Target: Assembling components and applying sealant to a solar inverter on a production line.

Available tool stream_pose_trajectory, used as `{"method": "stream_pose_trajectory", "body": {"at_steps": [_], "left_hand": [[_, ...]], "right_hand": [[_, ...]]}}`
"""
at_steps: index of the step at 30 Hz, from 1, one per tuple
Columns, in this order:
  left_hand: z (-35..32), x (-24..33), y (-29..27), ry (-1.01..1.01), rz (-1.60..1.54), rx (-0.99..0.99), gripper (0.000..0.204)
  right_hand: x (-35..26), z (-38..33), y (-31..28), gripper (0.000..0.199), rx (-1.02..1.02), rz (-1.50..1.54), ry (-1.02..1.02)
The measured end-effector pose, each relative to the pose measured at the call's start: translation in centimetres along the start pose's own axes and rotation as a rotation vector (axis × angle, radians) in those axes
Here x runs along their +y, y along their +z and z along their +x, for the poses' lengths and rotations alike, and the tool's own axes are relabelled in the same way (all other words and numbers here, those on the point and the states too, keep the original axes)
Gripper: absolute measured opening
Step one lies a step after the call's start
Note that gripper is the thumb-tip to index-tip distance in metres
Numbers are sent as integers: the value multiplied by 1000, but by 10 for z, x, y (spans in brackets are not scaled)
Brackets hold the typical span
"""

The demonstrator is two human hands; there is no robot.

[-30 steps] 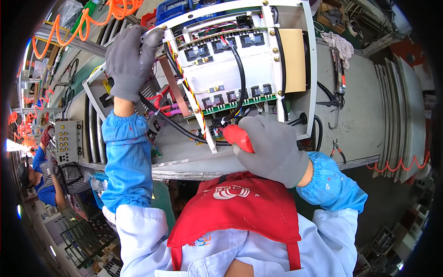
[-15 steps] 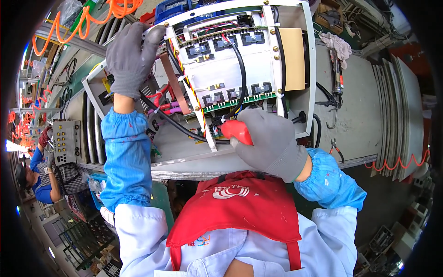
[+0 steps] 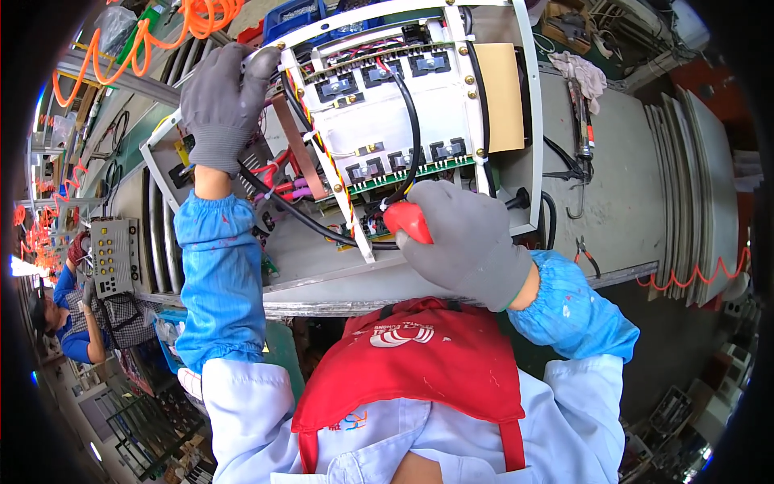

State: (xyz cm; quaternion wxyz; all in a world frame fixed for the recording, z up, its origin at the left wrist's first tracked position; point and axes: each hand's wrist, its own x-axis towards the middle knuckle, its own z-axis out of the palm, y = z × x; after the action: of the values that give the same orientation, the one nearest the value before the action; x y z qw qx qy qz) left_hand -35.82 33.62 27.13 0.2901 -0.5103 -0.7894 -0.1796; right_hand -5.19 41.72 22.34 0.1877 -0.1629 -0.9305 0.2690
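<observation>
An open white metal chassis [image 3: 371, 125] lies before me, with circuit boards, black power components and cables inside. My left hand [image 3: 222, 105], in a grey glove, is closed round its upper left frame, thumb near the corner. My right hand [image 3: 459, 242], also gloved, grips a red-handled tool [image 3: 409, 222] at the near edge of the lower green board [image 3: 411, 173]. The tool's working end is hidden among dark parts, so its kind cannot be made out. Close by run a thick black cable [image 3: 302, 216] and a twisted red-yellow wire bundle [image 3: 334, 165].
Pliers [image 3: 587, 255], a caulking gun [image 3: 582, 121] and a pale rag [image 3: 579, 77] lie on the bench to the right. Flat panels [image 3: 693, 202] stand farther right. Orange coiled hoses [image 3: 137, 52] hang at the upper left. Another person [image 3: 68, 315] works at far left.
The chassis has shifted slightly left and up in view. My right hand has turned a little around the red handle, covering more of it. The left hand keeps its hold.
</observation>
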Motion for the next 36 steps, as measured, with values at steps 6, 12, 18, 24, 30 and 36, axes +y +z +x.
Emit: {"method": "stream_pose_trajectory", "body": {"at_steps": [6,12,18,24,30,36], "left_hand": [[0,-2,2,7,-7,23,47],[1,-1,1,1,-5,19,48],[0,-3,2,-35,-8,-62,52],[1,-6,3,-34,2,-42,54],[2,-7,3,-37,22,-87,51],[1,-4,7,10,-24,43,50]], "right_hand": [[-2,6,5,26,-22,-13,3],[1,12,12,24,-56,19,33],[3,16,8,26,-110,17,112],[3,17,-7,29,-96,102,147],[5,17,-8,30,-146,114,209],[13,10,-12,37,-108,200,162]]}}
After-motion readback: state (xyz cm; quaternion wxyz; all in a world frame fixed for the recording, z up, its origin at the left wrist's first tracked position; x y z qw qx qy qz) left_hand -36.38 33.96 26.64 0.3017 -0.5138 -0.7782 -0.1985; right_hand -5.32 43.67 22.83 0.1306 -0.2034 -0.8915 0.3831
